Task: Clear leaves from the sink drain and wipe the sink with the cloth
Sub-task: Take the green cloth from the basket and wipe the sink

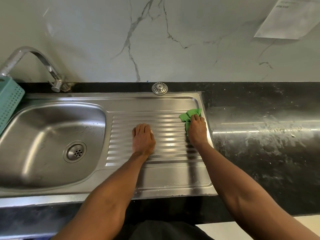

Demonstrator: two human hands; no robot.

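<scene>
The steel sink (121, 101) basin is seen bare apart from its drain (74, 151), the teal basket (8, 101)'s contents can't be seen. Left hand (143, 139) is laid flat on the drainboard, holding nothing. Green cloth (189, 116) is bunched under the right hand (197, 129) at the drainboard's far right corner

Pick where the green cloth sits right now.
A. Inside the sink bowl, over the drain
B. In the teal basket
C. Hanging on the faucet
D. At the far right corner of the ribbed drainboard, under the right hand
D: the right hand presses the green cloth onto the far right corner of the drainboard, while the left hand rests flat on the ribs with nothing in it.
</scene>
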